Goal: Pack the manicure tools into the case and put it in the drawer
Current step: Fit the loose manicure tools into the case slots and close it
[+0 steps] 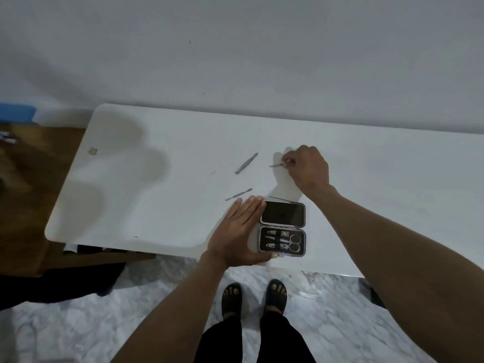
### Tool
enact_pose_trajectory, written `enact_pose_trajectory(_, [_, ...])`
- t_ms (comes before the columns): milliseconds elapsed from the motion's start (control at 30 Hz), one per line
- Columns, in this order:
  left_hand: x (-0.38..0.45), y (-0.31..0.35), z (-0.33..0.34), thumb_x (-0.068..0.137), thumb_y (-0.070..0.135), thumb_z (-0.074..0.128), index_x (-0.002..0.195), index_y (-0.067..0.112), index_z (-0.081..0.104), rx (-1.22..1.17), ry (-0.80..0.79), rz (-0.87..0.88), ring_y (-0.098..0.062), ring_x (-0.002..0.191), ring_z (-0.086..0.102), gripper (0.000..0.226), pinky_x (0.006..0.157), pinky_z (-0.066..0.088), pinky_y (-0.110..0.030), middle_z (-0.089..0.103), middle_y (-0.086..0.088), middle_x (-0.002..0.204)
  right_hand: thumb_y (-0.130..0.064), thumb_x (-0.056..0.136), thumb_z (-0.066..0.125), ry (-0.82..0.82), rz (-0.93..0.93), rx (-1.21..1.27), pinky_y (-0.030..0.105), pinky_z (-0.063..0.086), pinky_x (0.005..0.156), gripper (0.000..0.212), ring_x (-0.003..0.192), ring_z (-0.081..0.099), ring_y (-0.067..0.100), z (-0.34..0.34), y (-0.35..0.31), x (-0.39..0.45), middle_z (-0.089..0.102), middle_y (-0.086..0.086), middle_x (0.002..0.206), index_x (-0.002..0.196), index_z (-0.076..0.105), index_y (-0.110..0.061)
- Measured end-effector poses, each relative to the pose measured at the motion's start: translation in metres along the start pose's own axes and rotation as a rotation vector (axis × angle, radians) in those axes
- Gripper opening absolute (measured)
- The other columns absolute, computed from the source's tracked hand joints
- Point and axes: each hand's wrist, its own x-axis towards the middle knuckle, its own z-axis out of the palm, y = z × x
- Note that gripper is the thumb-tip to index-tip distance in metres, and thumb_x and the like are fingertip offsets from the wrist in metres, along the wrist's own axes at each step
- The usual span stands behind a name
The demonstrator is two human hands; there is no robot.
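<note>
The case [282, 229] lies open near the front edge of the table [157, 205], lid flat on the far side, tray toward the person. Scissors [289, 243] and a couple of small clippers already sit in their slots, so there's room left and work to do.

Left hand [238, 231] is flat, fingers straight, pressed along the case's left side with the thumb hooked round the near corner. That's a brace, not a grasp. Good: it should keep the case from skating.

Out beyond the lid, the right hand [307, 166] pinches one end of a thin pick [276, 165] between fingertips, the other end reaching left over the table. Whether it has cleared the surface, I can't tell.

Still loose: tweezers [246, 163] well to the left of that hand, a pusher [238, 194] just past the left fingertips, and a slim file [279, 199] tucked right against the lid's far edge.

To do this one cleanly, I'd say raise the pick level, keep the pinch near the end, bring it over the lid to the tray, and slide it lengthways under a free strap. The pointed tip likely wants to go in first. The left hand should hold firm while the strap resists.

The drawer isn't visible here.
</note>
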Motion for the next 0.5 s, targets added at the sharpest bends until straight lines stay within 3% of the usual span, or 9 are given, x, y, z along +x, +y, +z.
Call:
enact_pose_trajectory(233, [0.000, -0.001, 0.001, 0.077, 0.072, 0.074, 0.157, -0.002, 0.034, -0.009, 0.005, -0.008, -0.025, 0.158, 0.021, 0.117, 0.127, 0.021, -0.053, 0.030, -0.014, 0.167, -0.011, 0.092, 0.054, -0.012, -0.169, -0.223, 0.037, 0.045, 0.062, 0.015, 0.107, 0.048, 0.030, 0.003, -0.002, -0.003, 0.058, 0.009, 0.105, 0.099, 0.067, -0.011])
enact_pose_trajectory(500, [0.002, 0.001, -0.001, 0.078, 0.077, 0.068, 0.157, -0.001, 0.035, 0.038, -0.027, -0.011, -0.023, 0.158, 0.020, 0.115, 0.128, 0.020, -0.051, 0.031, -0.013, 0.167, -0.004, 0.089, 0.051, -0.065, -0.165, -0.366, 0.042, 0.043, 0.073, 0.024, 0.103, 0.050, 0.035, 0.010, -0.003, -0.020, 0.054, 0.016, 0.112, 0.113, 0.056, -0.004])
